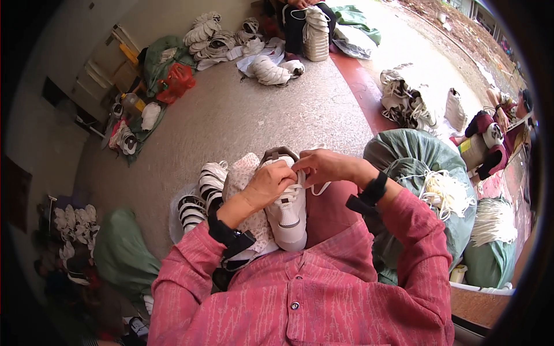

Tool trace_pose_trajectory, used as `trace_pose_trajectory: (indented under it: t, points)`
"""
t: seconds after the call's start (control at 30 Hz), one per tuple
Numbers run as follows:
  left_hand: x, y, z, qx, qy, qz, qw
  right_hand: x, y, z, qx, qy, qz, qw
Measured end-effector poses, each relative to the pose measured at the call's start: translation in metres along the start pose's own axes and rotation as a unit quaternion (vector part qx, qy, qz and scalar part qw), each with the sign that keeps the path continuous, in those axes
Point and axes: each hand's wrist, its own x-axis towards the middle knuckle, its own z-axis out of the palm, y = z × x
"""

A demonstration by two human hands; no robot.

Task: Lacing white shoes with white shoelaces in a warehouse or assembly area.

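Note:
A white and grey sneaker [288, 222] with a brown collar lies across my lap, toe toward me. White shoelace [287, 198] runs through its lower eyelets, and a loose length of lace [321, 188] hangs on the right side. My left hand [270, 181] is closed over the upper lacing, its fingertips hiding whatever they pinch. At the opposite eyelet edge my right hand [326, 165] pinches the shoelace between thumb and fingers. Both hands nearly touch above the tongue. Patterned cloth [245, 184] covers my left leg beside the shoe.
Striped shoes [212, 179] sit left of my knee. To my right, a green sack [412, 144] carries a bundle of white laces [444, 193]; another lace bundle [494, 222] lies beyond. Shoe piles [404, 101] and a seated person [309, 29] are farther off.

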Motion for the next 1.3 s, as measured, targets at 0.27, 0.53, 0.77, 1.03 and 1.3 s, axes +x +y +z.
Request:
trace_pose_trajectory:
  t: [0.27,0.53,0.77,1.03,1.3]
  points:
    - [0.009,0.002,0.009,-0.026,-0.067,-0.062,0.995,0.005,0.010,0.005,-0.060,0.003,-0.018,0.998]
    - [0.004,0.002,0.014,0.048,-0.016,0.027,0.998,0.013,0.013,0.003,-0.049,-0.020,-0.003,0.999]
    - [-0.029,-0.058,-0.131,0.414,0.105,-0.030,0.903,0.008,0.021,0.001,0.022,-0.037,0.025,0.999]
    - [-0.126,-0.111,-0.224,0.397,0.254,-0.272,0.839,0.005,0.007,0.013,0.016,0.044,0.057,0.997]
    - [-0.073,-0.059,-0.084,0.032,0.123,-0.112,0.986,-0.015,-0.029,0.017,-0.130,0.081,0.026,0.988]
